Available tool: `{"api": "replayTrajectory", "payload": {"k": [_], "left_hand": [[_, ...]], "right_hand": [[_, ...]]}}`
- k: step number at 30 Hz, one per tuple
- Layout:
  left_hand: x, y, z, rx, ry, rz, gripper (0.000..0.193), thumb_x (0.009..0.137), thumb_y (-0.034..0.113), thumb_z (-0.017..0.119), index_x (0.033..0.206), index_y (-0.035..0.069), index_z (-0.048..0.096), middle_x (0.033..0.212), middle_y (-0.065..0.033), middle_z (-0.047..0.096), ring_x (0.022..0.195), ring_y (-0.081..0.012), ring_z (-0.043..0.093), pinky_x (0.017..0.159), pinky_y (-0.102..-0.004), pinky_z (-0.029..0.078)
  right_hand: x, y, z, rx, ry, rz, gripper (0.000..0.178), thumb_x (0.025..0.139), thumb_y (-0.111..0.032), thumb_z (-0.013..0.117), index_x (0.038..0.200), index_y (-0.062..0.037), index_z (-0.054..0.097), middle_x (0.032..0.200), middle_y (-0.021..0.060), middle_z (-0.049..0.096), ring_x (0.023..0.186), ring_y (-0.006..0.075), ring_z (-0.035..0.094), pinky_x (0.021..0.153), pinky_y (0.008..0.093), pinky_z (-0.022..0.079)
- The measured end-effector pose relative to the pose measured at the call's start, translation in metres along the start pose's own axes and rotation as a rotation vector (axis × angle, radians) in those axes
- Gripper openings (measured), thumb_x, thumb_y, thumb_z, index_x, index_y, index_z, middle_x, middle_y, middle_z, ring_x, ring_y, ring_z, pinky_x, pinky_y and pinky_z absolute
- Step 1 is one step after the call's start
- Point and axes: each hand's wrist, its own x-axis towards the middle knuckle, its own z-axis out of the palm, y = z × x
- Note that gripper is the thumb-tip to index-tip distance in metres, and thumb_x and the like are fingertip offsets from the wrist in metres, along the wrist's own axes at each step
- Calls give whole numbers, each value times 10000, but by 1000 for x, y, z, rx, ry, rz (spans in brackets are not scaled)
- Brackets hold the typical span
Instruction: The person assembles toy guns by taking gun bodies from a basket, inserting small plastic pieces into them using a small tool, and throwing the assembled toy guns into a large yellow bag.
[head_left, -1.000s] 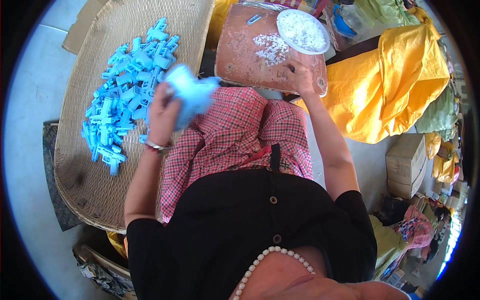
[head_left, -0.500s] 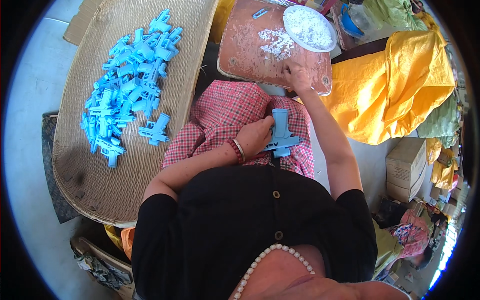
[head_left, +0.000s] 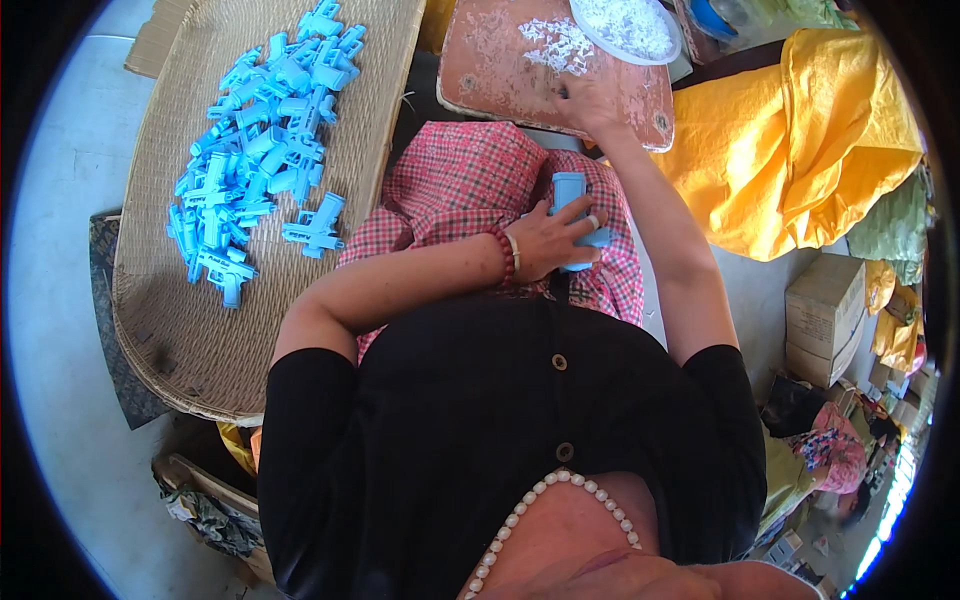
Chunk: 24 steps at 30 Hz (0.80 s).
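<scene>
My left hand (head_left: 546, 240) is wrapped round a light blue toy pistol (head_left: 569, 188) over my lap. The grip points up and away from me; my fingers cover much of the body. My right hand (head_left: 598, 106) is low over the worn reddish-brown board (head_left: 490, 75), its fingers curled together at the near side of a small heap of white plastic bits (head_left: 558, 46). Whatever is between those fingertips is too small to make out. Just beyond, a white bowl (head_left: 672, 48) full of the same bits stands on the board.
On my left lies a large woven tray (head_left: 160, 300) bearing a pile of blue toy pistols (head_left: 250, 150). One toy pistol (head_left: 316, 226) lies apart at the pile's right. To the right are a yellow sack (head_left: 770, 150) and a cardboard box (head_left: 825, 310).
My left hand has shifted its hold, and the toy pistol is turned with fingers now across its body. My right hand has moved slightly over the board. The whole view has shifted a little.
</scene>
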Motion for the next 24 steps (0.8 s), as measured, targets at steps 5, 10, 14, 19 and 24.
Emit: {"api": "replayTrajectory", "payload": {"k": [5, 10, 14, 19, 24], "left_hand": [[7, -29, 27, -507, 361, -236, 500, 720, 161, 674, 1190, 120, 508, 1246, -183, 424, 1157, -359, 423, 918, -393, 414], [-11, -19, 41, -703, 490, -420, 593, 727, 274, 722, 1206, 38, 463, 1099, -193, 445, 1009, -342, 492, 894, -384, 405], [-10, -19, 41, -730, 505, -422, 582, 737, 260, 711, 1207, 46, 442, 1091, -186, 438, 1036, -345, 471, 913, -402, 383], [-9, -16, 43, -755, 508, -390, 584, 758, 252, 686, 1233, 51, 412, 1118, -206, 412, 1071, -356, 440, 938, -414, 359], [-8, -19, 38, -906, 440, -389, 524, 803, 295, 624, 1215, 44, 419, 1077, -181, 403, 1046, -311, 424, 935, -391, 343]], "right_hand": [[-90, 34, -47, 521, 274, 0, 180, 822, -171, 599, 949, -44, 612, 775, 89, 649, 636, 166, 603, 583, 274, 483], [-178, 5, -48, 1367, -268, 220, 139, 849, -160, 622, 922, -54, 569, 731, 24, 590, 457, 19, 402, 388, 164, 290], [-192, 7, -21, 1633, -426, 332, 101, 869, -140, 597, 914, -70, 540, 742, 15, 564, 416, 4, 326, 357, 155, 235], [-186, 7, -15, 1707, -419, 349, 111, 872, -140, 593, 926, -57, 542, 748, 17, 554, 418, 9, 322, 358, 160, 242], [-183, 6, -10, 1639, -325, 308, 99, 877, -129, 583, 919, -52, 539, 746, 21, 552, 431, 9, 339, 374, 157, 257]]}}
